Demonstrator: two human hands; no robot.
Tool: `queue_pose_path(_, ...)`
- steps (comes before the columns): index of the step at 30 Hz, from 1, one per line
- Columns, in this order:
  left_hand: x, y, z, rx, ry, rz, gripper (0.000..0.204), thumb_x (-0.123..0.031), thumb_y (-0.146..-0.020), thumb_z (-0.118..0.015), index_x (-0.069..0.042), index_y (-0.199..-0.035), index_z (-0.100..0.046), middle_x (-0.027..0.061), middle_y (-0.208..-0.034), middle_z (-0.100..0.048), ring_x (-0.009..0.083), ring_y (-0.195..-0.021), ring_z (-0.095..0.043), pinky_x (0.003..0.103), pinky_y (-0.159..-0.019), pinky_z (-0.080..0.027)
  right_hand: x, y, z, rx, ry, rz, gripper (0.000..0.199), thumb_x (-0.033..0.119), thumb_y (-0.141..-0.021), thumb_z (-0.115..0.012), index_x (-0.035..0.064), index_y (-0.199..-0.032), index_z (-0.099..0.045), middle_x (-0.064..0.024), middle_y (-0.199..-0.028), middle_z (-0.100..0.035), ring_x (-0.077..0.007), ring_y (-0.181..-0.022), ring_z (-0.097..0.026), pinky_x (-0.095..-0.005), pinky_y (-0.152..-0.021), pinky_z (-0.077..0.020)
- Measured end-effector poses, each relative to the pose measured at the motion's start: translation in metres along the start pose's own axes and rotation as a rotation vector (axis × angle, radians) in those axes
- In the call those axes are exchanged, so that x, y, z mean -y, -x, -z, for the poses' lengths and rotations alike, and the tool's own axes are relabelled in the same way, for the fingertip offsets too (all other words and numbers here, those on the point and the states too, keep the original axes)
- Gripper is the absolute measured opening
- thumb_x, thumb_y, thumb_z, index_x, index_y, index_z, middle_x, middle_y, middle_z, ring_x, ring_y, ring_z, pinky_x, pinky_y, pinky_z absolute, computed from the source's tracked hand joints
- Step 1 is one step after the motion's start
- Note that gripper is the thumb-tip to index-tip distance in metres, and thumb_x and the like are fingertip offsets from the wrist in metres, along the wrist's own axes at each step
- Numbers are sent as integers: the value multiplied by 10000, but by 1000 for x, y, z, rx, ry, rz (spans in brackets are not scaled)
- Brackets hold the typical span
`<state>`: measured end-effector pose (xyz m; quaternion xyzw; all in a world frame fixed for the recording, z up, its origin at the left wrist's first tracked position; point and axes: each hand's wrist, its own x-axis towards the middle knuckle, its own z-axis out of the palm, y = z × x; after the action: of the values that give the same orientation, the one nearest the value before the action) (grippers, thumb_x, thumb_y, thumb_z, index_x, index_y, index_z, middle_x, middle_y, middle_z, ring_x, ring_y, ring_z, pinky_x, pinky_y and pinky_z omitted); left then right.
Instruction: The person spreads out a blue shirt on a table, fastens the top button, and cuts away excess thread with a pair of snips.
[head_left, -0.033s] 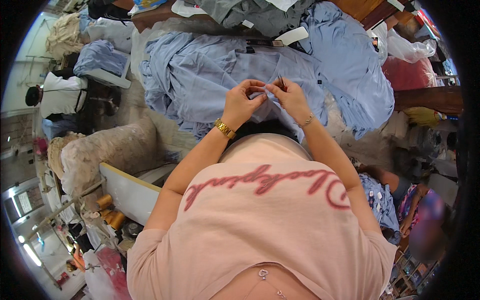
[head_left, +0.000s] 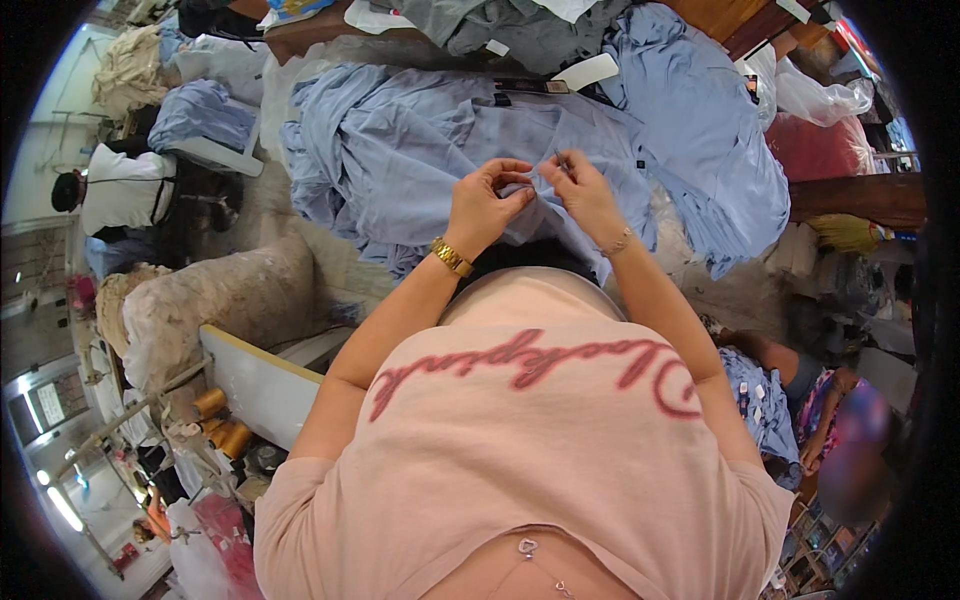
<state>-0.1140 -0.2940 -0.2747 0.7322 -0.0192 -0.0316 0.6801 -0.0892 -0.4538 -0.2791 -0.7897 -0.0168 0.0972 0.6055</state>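
Observation:
Light blue cloth garments point(head_left: 400, 140) lie heaped and creased in front of me, with part of one raised near my body. My left hand point(head_left: 488, 200), with a gold watch at the wrist, pinches a fold of this cloth between thumb and fingers. Close to its right, my right hand point(head_left: 582, 195) is closed around a small, thin metal tool point(head_left: 558, 157) whose tip sticks up past the fingers. The tool's exact kind cannot be made out. A small gap separates the fingertips of the two hands.
Beyond the heap lie grey cloth point(head_left: 490, 35) and a white tag point(head_left: 585, 72). Left are a stuffed sack point(head_left: 215, 300), a pale curved panel point(head_left: 250, 380) and thread cones point(head_left: 232, 440). A person in white point(head_left: 125, 190) sits far left; another person point(head_left: 820, 410) is at lower right.
My right hand has shifted slightly to the right, away from the left fingertips, and the metal tool has turned a little. My left hand stays in place on the cloth.

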Motion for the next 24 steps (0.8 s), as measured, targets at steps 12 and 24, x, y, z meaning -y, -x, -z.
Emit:
queue_pose_path(12,6,-7,10,95,209,179,252,-29,-762,-635,27,-1006,-608,63,-922,-619,90,-816,-566,197,-730,-460,31,27,15,182,420,44,297,263,-835,-479,-3,-877,-604,-205,-870,-597,-357,-824,-565,-392,-703,-434)
queue_pose_path(24,5,-10,12,136,166,196,251,-19,-769,-620,24,-1016,-608,60,-929,-618,93,-817,-567,199,-740,-457,30,22,3,107,508,49,306,279,-839,-460,8,-842,-602,-208,-799,-594,-379,-773,-561,-441,-667,-430)
